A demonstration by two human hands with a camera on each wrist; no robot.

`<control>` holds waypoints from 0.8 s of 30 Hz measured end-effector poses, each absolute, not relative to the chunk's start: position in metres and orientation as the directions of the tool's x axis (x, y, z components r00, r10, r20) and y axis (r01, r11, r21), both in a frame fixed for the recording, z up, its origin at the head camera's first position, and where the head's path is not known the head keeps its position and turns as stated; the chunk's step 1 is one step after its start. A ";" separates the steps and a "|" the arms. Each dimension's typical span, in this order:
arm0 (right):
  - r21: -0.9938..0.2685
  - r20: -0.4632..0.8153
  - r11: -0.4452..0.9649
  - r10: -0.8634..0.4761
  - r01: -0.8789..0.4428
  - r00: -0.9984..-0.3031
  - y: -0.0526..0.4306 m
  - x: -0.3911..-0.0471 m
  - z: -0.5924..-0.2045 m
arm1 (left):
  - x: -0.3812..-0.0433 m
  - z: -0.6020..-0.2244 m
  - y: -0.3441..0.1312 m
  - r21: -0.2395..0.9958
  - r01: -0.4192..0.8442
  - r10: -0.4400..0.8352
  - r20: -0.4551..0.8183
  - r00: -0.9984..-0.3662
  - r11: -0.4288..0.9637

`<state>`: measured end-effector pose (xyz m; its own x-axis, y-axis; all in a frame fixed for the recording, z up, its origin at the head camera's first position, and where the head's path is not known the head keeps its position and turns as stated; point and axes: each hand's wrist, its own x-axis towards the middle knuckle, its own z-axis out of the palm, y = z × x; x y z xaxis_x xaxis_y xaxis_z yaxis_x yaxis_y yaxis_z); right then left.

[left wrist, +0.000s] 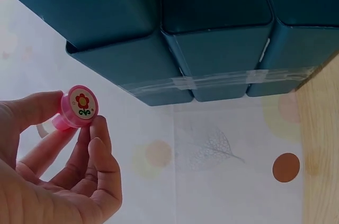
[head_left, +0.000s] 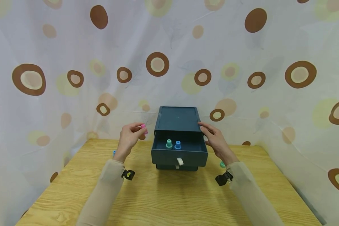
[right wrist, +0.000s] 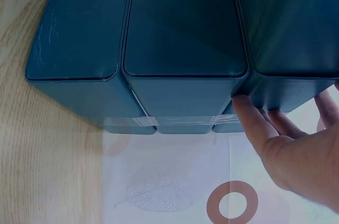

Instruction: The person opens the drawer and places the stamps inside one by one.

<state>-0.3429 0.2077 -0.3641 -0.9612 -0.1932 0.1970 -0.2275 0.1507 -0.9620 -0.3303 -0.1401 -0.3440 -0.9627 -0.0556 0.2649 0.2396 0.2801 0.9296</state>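
My left hand (head_left: 127,138) pinches a small pink stamp (left wrist: 82,106) between thumb and fingers, left of a dark teal drawer unit (head_left: 178,118). A red flower picture shows on the stamp's round end in the left wrist view. The top drawer (head_left: 165,157) stands pulled out, and in it are a green stamp (head_left: 169,144) and a blue stamp (head_left: 178,145), both upright. On the unit's right side, near the top, rest the extended fingers of my right hand (head_left: 217,142). That hand's touch on the side wall also shows in the right wrist view.
A blue piece (head_left: 114,153) lies on the wooden table (head_left: 141,194), partly behind my left wrist. Beside my right wrist is a green piece (head_left: 222,164), partly hidden. White pull tabs (head_left: 180,161) stick out from the drawer fronts. A patterned curtain (head_left: 175,37) hangs behind.
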 end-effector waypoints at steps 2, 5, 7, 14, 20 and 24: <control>-0.963 0.196 0.149 -0.194 -0.226 -0.961 0.207 -0.342 -0.364 | -0.328 -0.342 -0.138 0.932 0.247 -0.056 0.271 -0.961 0.266; -0.963 0.196 0.149 -0.198 -0.227 -0.961 0.207 -0.342 -0.364 | -0.324 -0.339 -0.134 0.931 0.262 -0.056 0.284 -0.957 0.253; -0.962 0.198 0.148 -0.197 -0.228 -0.960 0.207 -0.343 -0.364 | -0.322 -0.337 -0.131 0.929 0.275 -0.050 0.295 -0.954 0.246; -0.963 0.198 0.143 -0.198 -0.228 -0.960 0.208 -0.343 -0.364 | -0.316 -0.331 -0.119 0.908 0.321 -0.029 0.341 -0.940 0.271; -0.963 0.197 0.143 -0.198 -0.227 -0.960 0.207 -0.342 -0.363 | -0.307 -0.324 -0.109 0.881 0.361 0.024 0.372 -0.928 0.306; -0.964 0.195 0.145 -0.197 -0.225 -0.961 0.207 -0.342 -0.363 | -0.302 -0.319 -0.102 0.863 0.395 0.065 0.396 -0.916 0.316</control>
